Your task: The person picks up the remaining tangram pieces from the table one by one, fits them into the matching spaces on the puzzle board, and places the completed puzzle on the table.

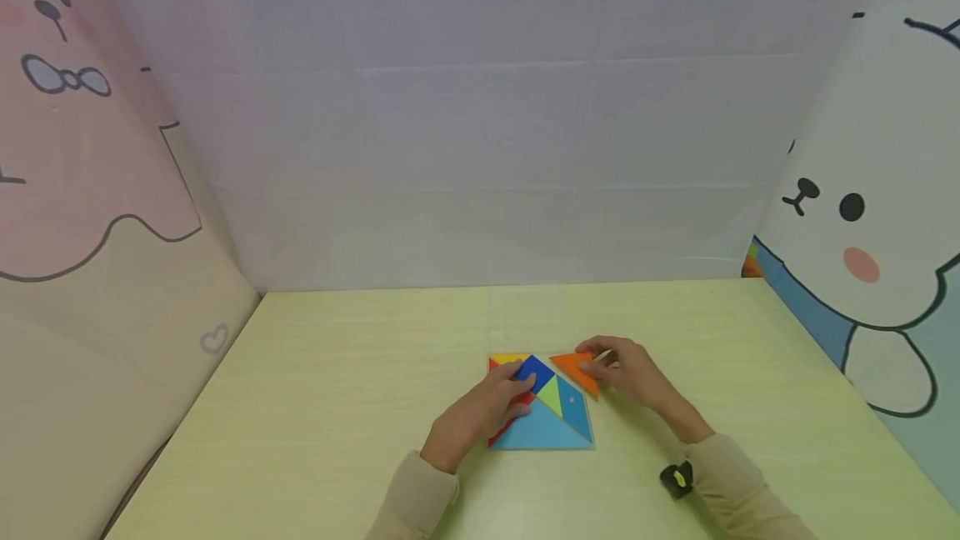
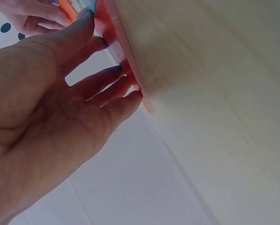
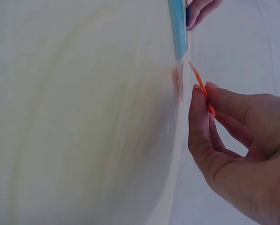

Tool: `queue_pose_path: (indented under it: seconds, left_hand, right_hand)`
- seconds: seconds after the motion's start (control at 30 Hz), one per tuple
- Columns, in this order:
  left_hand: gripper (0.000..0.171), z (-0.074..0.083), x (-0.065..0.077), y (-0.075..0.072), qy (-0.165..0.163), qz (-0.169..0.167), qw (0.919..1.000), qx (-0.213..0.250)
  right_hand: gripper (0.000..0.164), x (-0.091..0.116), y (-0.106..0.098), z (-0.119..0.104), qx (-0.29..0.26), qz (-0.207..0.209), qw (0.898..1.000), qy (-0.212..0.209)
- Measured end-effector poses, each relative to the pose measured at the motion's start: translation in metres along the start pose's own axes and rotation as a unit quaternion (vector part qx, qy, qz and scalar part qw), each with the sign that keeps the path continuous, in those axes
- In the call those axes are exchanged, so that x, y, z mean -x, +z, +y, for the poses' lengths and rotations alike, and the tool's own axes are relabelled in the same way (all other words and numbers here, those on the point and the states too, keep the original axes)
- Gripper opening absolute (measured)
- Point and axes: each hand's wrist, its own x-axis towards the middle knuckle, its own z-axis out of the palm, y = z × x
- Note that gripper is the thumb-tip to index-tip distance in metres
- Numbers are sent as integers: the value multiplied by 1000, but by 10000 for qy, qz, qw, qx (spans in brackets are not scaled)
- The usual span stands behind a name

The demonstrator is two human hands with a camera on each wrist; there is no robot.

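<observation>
My right hand [image 1: 630, 373] pinches an orange triangle tangram piece [image 1: 572, 367] between thumb and fingers; in the right wrist view the piece [image 3: 201, 84] is seen nearly edge-on, tilted near the tray's corner. My left hand [image 1: 483, 411] lies over the left side of the tangram set, fingers touching its pieces and edge. Around the fingers are a dark blue square [image 1: 536, 372], a light green triangle [image 1: 551, 397], a large light blue triangle [image 1: 542, 433], a blue piece with a white dot [image 1: 576, 413] and a yellow piece [image 1: 507, 357]. Red [image 2: 112, 35] shows along the left edge, partly hidden by the hand.
The set lies on a pale wooden table [image 1: 337, 390]. A small black device [image 1: 677, 480] sits beside the right sleeve. A whitish sheet [image 1: 480, 148] hangs behind the table, with cartoon-printed panels at both sides.
</observation>
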Motion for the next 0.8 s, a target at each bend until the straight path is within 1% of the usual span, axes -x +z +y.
queue_pose_path:
  seconds: [0.13, 0.37, 0.53, 0.8]
  left_hand:
    - [52, 0, 0, -1, -18, -5, 10000, -12]
    - [52, 1, 0, -2, -92, -80, 9999, 79]
    - [51, 0, 0, -1, -43, -28, 10000, 63]
    - [52, -1, -3, 1, -43, -56, 10000, 37]
  right_hand:
    - [21, -2, 1, -2, -19, 20, 10000, -37]
    - [21, -5, 5, -6, -96, -62, 9998, -168]
    - [19, -7, 8, -8, -60, -63, 9997, -209]
    - [18, -10, 10, -10, -58, -77, 9996, -276]
